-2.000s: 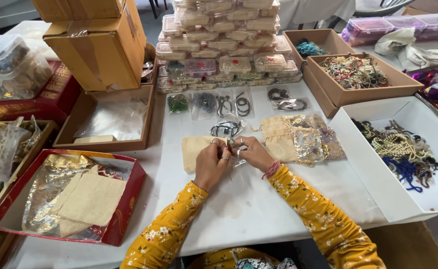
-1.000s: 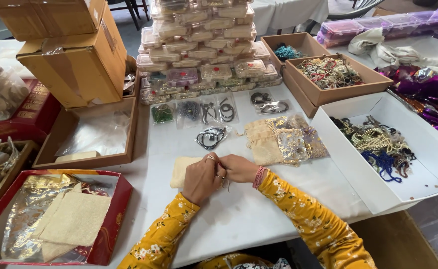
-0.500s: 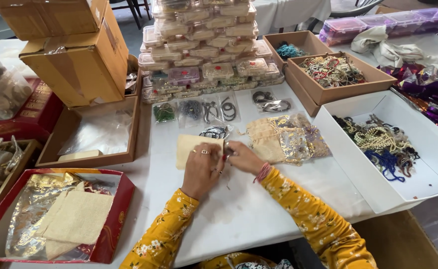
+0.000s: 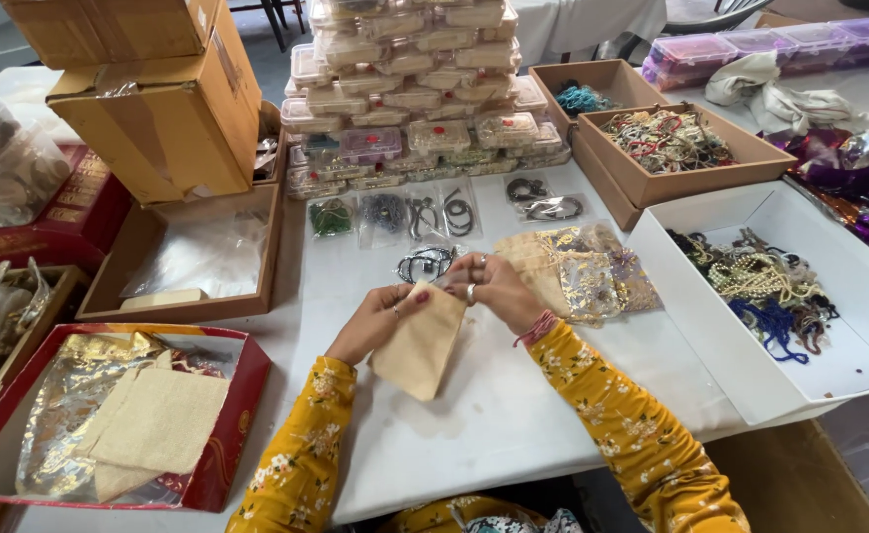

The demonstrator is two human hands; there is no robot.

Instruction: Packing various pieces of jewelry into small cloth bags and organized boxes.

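White table (image 4: 513,415), stacked plastic boxes (image 4: 415,89), both hands (image 4: 434,306) holding beige pouch (image 4: 420,341)

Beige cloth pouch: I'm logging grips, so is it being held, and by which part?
Yes. Both hands hold the beige cloth pouch at its top edge: the left hand at the upper left corner, the right hand at the upper right. The rest hangs toward the white table.
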